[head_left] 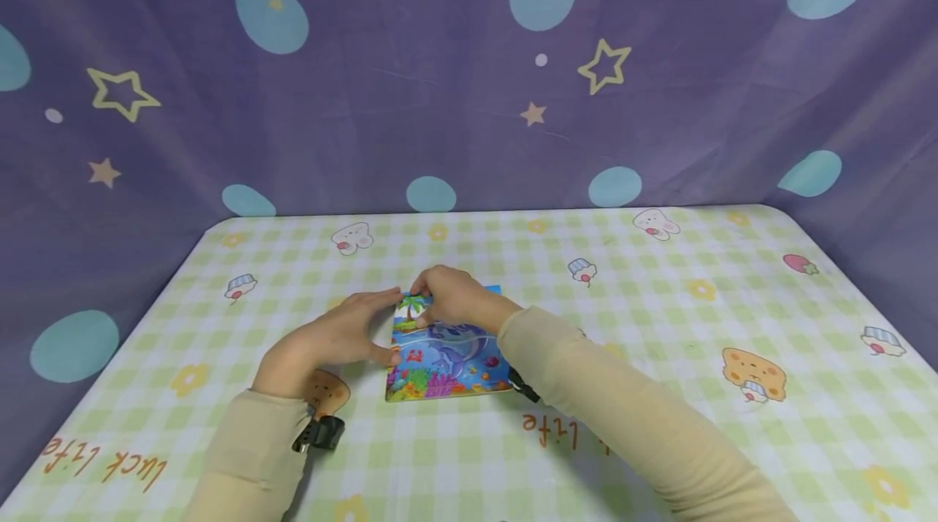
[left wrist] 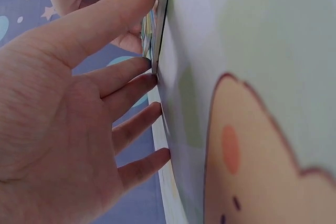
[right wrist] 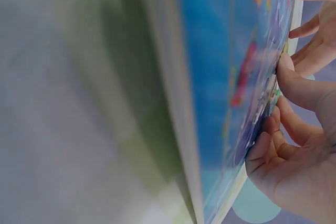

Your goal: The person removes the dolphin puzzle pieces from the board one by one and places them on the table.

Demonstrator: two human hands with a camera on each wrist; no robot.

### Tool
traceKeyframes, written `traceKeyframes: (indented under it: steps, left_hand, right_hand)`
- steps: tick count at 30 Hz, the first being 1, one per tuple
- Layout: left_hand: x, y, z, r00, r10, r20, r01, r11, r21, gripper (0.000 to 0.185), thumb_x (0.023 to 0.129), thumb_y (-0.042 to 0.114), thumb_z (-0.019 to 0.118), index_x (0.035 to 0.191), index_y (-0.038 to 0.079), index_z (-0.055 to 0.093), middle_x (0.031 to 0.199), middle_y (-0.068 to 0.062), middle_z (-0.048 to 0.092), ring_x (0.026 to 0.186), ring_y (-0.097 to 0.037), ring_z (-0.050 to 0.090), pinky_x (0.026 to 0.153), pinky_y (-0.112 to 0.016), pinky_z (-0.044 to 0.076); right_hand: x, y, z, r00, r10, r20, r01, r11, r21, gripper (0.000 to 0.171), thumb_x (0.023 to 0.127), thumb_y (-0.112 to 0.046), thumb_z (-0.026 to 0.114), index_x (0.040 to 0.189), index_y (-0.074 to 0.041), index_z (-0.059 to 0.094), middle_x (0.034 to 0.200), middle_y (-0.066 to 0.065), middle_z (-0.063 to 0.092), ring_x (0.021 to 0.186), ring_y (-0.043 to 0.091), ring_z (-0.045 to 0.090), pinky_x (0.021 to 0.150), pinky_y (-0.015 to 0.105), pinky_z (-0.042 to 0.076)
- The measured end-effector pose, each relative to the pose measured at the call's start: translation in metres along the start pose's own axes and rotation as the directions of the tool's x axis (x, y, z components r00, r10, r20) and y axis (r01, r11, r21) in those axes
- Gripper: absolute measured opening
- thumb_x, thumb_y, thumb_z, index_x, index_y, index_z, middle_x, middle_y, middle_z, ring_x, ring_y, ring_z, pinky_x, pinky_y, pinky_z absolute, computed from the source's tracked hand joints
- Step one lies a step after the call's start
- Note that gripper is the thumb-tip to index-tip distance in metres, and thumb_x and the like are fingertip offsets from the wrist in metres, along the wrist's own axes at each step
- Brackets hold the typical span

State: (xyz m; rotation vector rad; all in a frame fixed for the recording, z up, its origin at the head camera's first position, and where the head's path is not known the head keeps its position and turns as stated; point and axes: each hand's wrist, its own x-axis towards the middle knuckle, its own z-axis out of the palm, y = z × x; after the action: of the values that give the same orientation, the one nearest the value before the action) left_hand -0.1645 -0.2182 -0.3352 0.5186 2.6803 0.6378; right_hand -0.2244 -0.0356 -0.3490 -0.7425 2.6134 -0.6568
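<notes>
A colourful sea-scene picture board (head_left: 458, 383) lies flat on the table, with a whale, crab, coral and a palm-tree island. Its thick pale edge shows in the right wrist view. My right hand (head_left: 454, 294) reaches across its top, thumb and forefinger pinching around the palm-tree corner (head_left: 410, 309) at the upper left. In the left wrist view a thin coloured layer (left wrist: 148, 32) stands slightly off the board there. My left hand (head_left: 330, 343) is spread along the left edge, thumb against the edge and straight fingertips at the far left corner and on the tablecloth.
The table wears a green-and-white checked cloth (head_left: 659, 440) printed with flowers, cupcakes and bears. Behind its far edge hangs a purple curtain (head_left: 410, 98) with stars and blue ovals. A black wrist camera (head_left: 322, 431) is strapped at my left cuff.
</notes>
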Motion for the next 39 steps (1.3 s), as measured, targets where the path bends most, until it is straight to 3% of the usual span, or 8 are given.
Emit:
traceKeyframes:
  steps: [12, 16, 22, 28, 39]
  left_hand:
    - [0.0, -0.002, 0.0, 1.0, -0.021, 0.008, 0.021, 1.0, -0.013, 0.096, 0.08, 0.036, 0.084, 0.152, -0.002, 0.033, 0.157, -0.021, 0.03, 0.143, -0.046, 0.023, 0.113, -0.063, 0.023]
    - [-0.001, -0.003, -0.001, 0.999, -0.036, 0.016, 0.036, 0.999, -0.023, 0.096, 0.081, 0.034, 0.083, 0.154, -0.001, 0.031, 0.157, -0.022, 0.03, 0.144, -0.045, 0.022, 0.113, -0.062, 0.023]
    - [-0.001, -0.002, -0.001, 0.999, -0.031, 0.016, 0.031, 0.999, -0.018, 0.097, 0.081, 0.037, 0.083, 0.154, 0.0, 0.031, 0.157, -0.023, 0.03, 0.143, -0.046, 0.024, 0.112, -0.064, 0.023]
    - [0.001, -0.001, -0.001, 1.0, -0.015, 0.011, 0.015, 1.0, -0.003, 0.097, 0.08, 0.038, 0.083, 0.153, 0.0, 0.033, 0.157, -0.022, 0.03, 0.143, -0.047, 0.024, 0.112, -0.064, 0.023]
    - [0.0, -0.002, -0.001, 0.999, -0.026, 0.018, 0.026, 1.0, -0.017, 0.094, 0.081, 0.038, 0.083, 0.153, 0.001, 0.034, 0.158, -0.02, 0.029, 0.144, -0.045, 0.022, 0.114, -0.063, 0.022]
  right_hand:
    - [-0.003, 0.001, 0.0, 0.999, -0.038, -0.04, 0.04, 0.998, 0.046, 0.042, 0.083, -0.021, 0.083, 0.12, -0.012, 0.066, 0.116, 0.004, 0.06, 0.11, 0.018, 0.057, 0.097, 0.035, 0.047]
    - [-0.005, 0.002, -0.001, 0.995, -0.081, -0.055, 0.087, 0.991, 0.102, 0.031, 0.087, -0.014, 0.078, 0.115, -0.011, 0.064, 0.115, 0.007, 0.064, 0.11, 0.021, 0.06, 0.096, 0.035, 0.049]
    - [-0.008, 0.006, -0.01, 0.983, -0.161, -0.083, 0.174, 0.965, 0.194, 0.018, 0.093, -0.007, 0.07, 0.11, -0.009, 0.068, 0.105, 0.006, 0.067, 0.101, 0.02, 0.064, 0.085, 0.029, 0.053]
    - [-0.011, 0.014, -0.02, 0.971, -0.212, -0.106, 0.232, 0.945, 0.232, 0.021, 0.096, -0.008, 0.065, 0.117, -0.005, 0.069, 0.104, 0.007, 0.068, 0.092, 0.019, 0.065, 0.077, 0.026, 0.054]
    - [-0.021, 0.035, -0.037, 0.964, -0.202, -0.173, 0.244, 0.93, 0.274, 0.022, 0.098, -0.013, 0.064, 0.116, -0.004, 0.072, 0.103, 0.004, 0.072, 0.083, 0.016, 0.064, 0.071, 0.028, 0.053]
